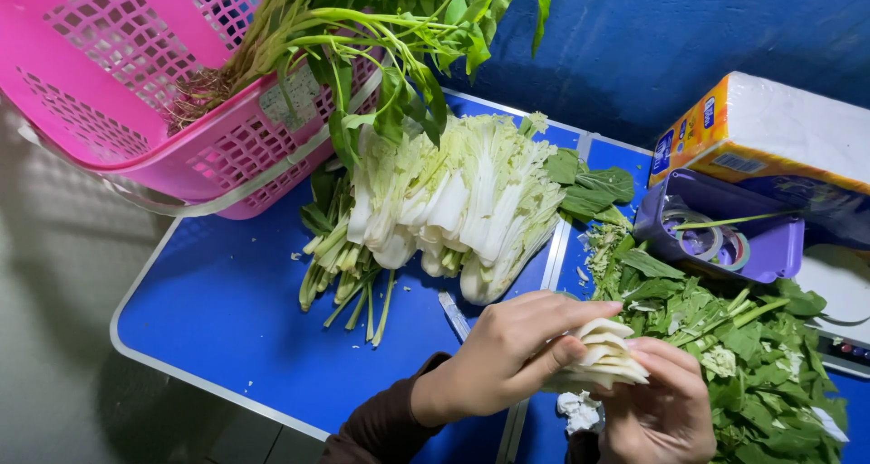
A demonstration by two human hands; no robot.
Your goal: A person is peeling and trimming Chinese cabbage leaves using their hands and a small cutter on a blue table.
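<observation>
Both hands hold a small stack of white cabbage stalk pieces (605,353) above the blue table (236,319). My left hand (507,351) wraps over it from the left, thumb pressed on the stack. My right hand (662,405) supports it from below and to the right. A few white scraps (580,411) lie on the table beneath. A pile of whole pale cabbage leaves (462,201) lies just beyond the hands.
A pink plastic basket (118,74) holding long green stalks with roots (362,29) sits at the far left. Chopped green leaves (734,346) are heaped on the right. A purple tray with tape rolls (725,233) and a tissue pack (770,124) stand behind them.
</observation>
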